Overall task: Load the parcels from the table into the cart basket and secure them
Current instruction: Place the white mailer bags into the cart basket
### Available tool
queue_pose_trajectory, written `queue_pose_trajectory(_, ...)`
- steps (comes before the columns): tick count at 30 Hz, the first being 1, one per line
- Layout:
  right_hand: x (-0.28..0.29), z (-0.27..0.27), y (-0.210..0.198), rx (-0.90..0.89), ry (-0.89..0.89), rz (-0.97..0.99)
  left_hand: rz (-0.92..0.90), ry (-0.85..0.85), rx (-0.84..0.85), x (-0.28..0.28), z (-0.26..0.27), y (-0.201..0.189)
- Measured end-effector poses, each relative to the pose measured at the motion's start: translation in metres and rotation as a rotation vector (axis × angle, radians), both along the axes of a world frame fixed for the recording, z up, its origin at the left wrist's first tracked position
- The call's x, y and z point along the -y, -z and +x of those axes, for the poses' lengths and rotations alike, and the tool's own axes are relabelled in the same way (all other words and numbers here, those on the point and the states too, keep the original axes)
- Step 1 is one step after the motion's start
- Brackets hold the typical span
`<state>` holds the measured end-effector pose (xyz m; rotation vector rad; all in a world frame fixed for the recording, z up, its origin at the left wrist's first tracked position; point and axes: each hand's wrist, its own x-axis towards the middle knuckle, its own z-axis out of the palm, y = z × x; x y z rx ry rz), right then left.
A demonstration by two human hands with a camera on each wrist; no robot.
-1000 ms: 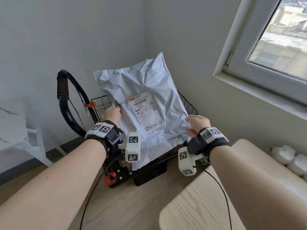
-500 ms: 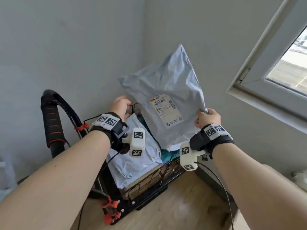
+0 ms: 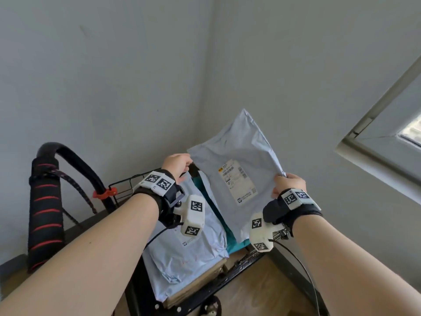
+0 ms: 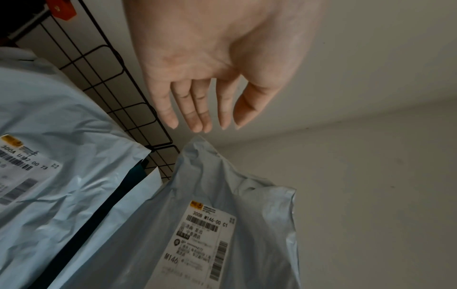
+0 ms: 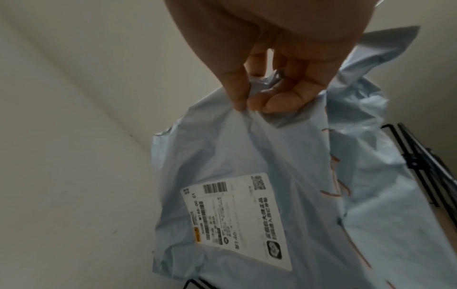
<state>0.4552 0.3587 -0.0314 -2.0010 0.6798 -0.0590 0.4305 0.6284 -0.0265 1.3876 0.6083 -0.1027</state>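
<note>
Parcel [image 3: 237, 176] bottom hidden behind right hand [image 3: 287, 185], wrist

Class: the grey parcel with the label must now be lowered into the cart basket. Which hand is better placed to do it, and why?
Right. The right hand already pinches the grey parcel at its edge; the left hand is open, fingertips just off its corner.

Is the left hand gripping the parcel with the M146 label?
No: the left hand is open, its straight fingers just above the parcel corner, not curled round it.
</note>
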Motion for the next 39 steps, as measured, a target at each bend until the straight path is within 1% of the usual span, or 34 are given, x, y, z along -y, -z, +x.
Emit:
queue_pose_trajectory(4,0.013,0.041,0.018,-0.111,-0.019,0.01,0.033,-0.016,-0.034,0.005,0.039,0.011)
queue_pose_trajectory(8,0.03,0.084,0.041,-0.232,-0.052,0.035,0.054,0.013,-0.077,0.025,0.087,0.025)
queue_pose_trajectory(12,0.042,0.124,0.076,-0.354,-0.104,0.047,0.073,0.051,-0.153,0.049,0.129,0.054)
queue_pose_trajectory(15,0.053,0.147,0.104,-0.461,-0.18,0.013,0.105,0.072,-0.246,0.063,0.146,0.081)
queue_pose_trajectory(18,0.052,0.161,0.132,-0.525,-0.25,-0.014,0.151,0.088,-0.341,0.064,0.155,0.111)
queue_pose_trajectory(21,0.042,0.173,0.158,-0.537,-0.327,-0.156,0.168,0.087,-0.413,0.061,0.16,0.138)
queue_pose_trajectory(23,0.031,0.181,0.172,-0.506,-0.421,-0.191,0.161,0.077,-0.448,0.06,0.164,0.154)
queue_pose_trajectory(25,0.015,0.184,0.173,-0.501,-0.521,-0.184,0.153,0.082,-0.467,0.061,0.167,0.168)
queue_pose_trajectory(29,-0.009,0.183,0.187,-0.531,-0.76,-0.184,0.153,0.142,-0.532,0.064,0.169,0.187)
queue_pose_trajectory(32,-0.026,0.172,0.202,-0.568,-0.907,-0.247,0.126,0.13,-0.584,0.061,0.164,0.199)
queue_pose_trajectory(36,-0.039,0.165,0.221,-0.633,-1.001,-0.4,0.065,0.102,-0.618,0.058,0.157,0.217)
queue_pose_trajectory(39,-0.042,0.162,0.231,-0.631,-1.007,-0.434,0.056,0.1,-0.623,0.062,0.152,0.228)
